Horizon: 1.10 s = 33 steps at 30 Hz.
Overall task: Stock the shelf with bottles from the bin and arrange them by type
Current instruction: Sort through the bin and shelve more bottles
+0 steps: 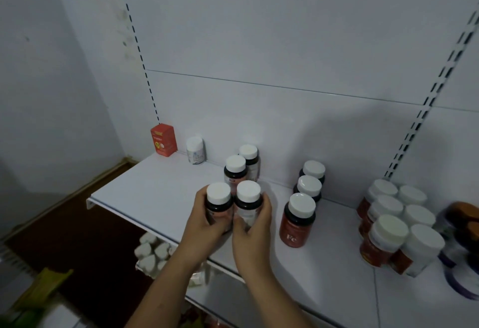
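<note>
Bottles [219,211] upright, white caps [218,193] up

White shelf [155,193] with upright, white-capped dark bottles. Two are held side by side, touching, near the front edge: the left front bottle [219,206] has a reddish label and the right front bottle [248,204] a pale one. A matching back pair [234,172] stands just behind. To the right is a row of three red bottles [299,220], then a tight cluster [388,237].
</note>
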{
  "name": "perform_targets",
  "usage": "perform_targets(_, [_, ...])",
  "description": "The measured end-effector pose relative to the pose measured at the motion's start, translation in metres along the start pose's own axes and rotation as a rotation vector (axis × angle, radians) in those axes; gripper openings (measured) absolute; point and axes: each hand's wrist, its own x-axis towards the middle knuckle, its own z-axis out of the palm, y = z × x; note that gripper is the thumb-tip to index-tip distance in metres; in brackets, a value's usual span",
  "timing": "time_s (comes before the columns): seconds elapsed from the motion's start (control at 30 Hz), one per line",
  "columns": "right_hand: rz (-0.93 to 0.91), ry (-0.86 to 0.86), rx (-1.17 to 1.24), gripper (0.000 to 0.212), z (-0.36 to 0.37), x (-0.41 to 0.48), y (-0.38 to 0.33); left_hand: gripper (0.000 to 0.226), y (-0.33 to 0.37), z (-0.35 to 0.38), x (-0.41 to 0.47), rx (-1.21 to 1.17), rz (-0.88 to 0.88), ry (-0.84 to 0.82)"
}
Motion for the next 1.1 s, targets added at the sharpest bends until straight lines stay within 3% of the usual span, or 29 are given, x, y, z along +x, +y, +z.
perform_targets(0.17, [-0.054, -0.024, -0.076, 0.098, -0.004, -0.005, -0.008, 0.072, -0.007, 0.008, 0.014, -0.021, 0.004, 0.037])
perform_targets(0.33, [-0.247, -0.163, -0.23, 0.079, -0.017, -0.045, -0.005, 0.068, -0.013, 0.012, 0.015, -0.065, 0.007, 0.057])
perform_targets(0.5, [-0.147, -0.181, -0.381, 0.075, -0.01, -0.036, 0.004, 0.07, -0.009, 0.011, 0.018, -0.07, 0.001, 0.027])
perform_targets(0.8, [0.025, -0.113, -0.388, 0.067, 0.005, -0.001, 0.002, 0.081, -0.017, 0.008, 0.028, -0.003, 0.014, 0.06])
perform_targets(1.1, [0.136, 0.029, -0.174, 0.065, 0.014, 0.044, -0.004, 0.075, -0.014, 0.015, 0.039, 0.044, 0.028, 0.066])
